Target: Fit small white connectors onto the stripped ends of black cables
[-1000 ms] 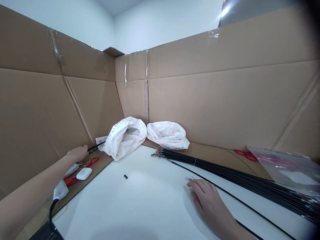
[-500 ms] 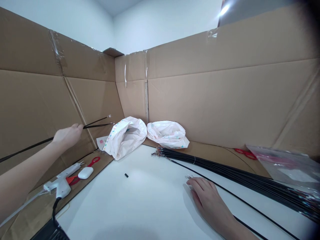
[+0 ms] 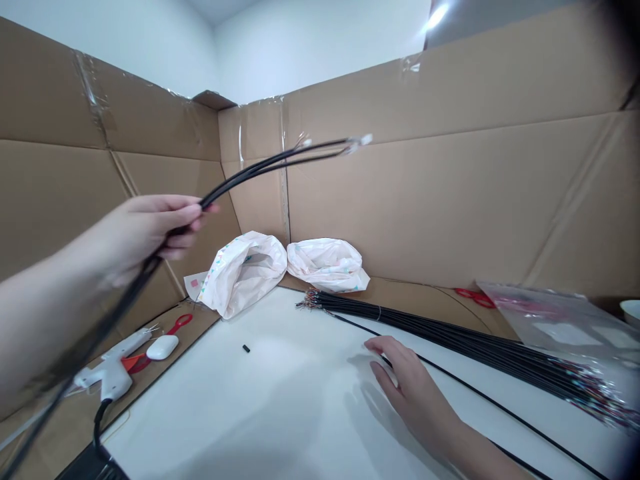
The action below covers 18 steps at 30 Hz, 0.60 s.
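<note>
My left hand (image 3: 165, 223) is raised at the left, its fingers wrapped round thin black cables (image 3: 260, 167). Their far ends stick out to the upper right and carry small white connectors (image 3: 367, 139); the lower lengths hang down to the left, blurred. Over the white table my right hand (image 3: 410, 383) is palm down with thumb and forefinger apart. A black cable (image 3: 520, 460) runs beneath that hand and comes out by the wrist. Beyond it lies another single cable (image 3: 470, 387), alongside a thick tied bundle of black cables (image 3: 440, 333) with bare coloured wire ends.
Two white plastic bags (image 3: 327, 267) stand at the back corner. On cardboard at the left are a white glue gun (image 3: 113, 377), a white case (image 3: 163, 347) and red-handled scissors (image 3: 180, 325). A small black piece (image 3: 246, 349) lies on the table (image 3: 280, 400). Cardboard walls (image 3: 425, 200) enclose the space.
My left hand has moved right and closer with the cables, whose connector ends now reach across the middle. My right hand has lifted slightly, thumb and forefinger spreading. The view has turned slightly right.
</note>
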Tool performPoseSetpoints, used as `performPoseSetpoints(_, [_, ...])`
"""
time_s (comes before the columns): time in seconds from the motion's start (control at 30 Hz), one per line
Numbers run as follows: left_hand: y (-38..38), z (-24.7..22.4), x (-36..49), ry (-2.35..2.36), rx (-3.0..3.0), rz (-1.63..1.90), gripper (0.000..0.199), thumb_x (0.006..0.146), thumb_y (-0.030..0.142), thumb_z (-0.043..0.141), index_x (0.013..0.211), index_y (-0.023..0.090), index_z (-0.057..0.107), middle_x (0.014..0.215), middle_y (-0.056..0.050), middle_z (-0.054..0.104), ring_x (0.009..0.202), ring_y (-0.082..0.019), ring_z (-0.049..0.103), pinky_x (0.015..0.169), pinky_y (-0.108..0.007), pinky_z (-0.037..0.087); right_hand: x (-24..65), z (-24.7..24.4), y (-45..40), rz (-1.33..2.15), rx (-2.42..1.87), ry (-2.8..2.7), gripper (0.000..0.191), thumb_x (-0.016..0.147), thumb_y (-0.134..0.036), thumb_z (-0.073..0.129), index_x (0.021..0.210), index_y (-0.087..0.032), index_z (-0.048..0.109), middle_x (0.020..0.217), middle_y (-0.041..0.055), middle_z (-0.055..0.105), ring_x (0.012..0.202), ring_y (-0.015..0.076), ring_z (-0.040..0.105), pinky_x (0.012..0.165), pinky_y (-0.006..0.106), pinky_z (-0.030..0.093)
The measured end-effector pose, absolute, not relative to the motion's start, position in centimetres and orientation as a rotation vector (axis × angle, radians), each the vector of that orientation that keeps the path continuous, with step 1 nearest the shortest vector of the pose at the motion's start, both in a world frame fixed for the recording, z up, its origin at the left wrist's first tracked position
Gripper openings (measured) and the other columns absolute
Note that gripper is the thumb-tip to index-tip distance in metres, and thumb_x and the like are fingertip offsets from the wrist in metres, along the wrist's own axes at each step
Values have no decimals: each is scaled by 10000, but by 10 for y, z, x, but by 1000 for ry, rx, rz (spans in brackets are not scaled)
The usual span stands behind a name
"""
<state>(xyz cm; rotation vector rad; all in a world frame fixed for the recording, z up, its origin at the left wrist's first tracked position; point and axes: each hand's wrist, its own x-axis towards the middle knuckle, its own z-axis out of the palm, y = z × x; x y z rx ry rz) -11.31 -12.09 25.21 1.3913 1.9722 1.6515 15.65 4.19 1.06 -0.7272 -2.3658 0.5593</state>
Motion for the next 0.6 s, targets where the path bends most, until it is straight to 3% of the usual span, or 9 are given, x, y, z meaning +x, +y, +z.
performPoseSetpoints(0.13, [-70,223,-64,1216,1127,1834,193,824,80,335,831,106,526,585,27,337,354,-33,243,297,-133,159,166,52,30,1165,-755,-2218,294,873,-438,370,1081,-239,428,1105,57,514,970,173,499,841,352,409])
performPoseSetpoints(0.23, [-32,190,-31,966,931,1978,138,839,112,345,792,128,473,585,34,349,366,-36,272,309,-141,185,180,78,29,1553,-650,-2039,398,863,-512,367,1169,-259,392,1200,56,483,1091,175,469,934,355,364])
performPoseSetpoints(0.4, [21,148,11,702,657,2196,141,858,107,330,756,168,406,563,55,337,368,-41,275,358,-162,240,199,100,33,1723,-679,-1968,539,810,-544,464,1243,-234,381,1270,89,444,1176,208,417,1004,387,287])
performPoseSetpoints(0.6, [66,133,28,676,549,2259,165,861,99,296,741,191,361,536,70,317,350,-43,264,373,-169,217,187,87,42,1774,-732,-1826,540,739,-455,592,1182,-194,427,1165,88,506,1056,205,506,938,353,351])
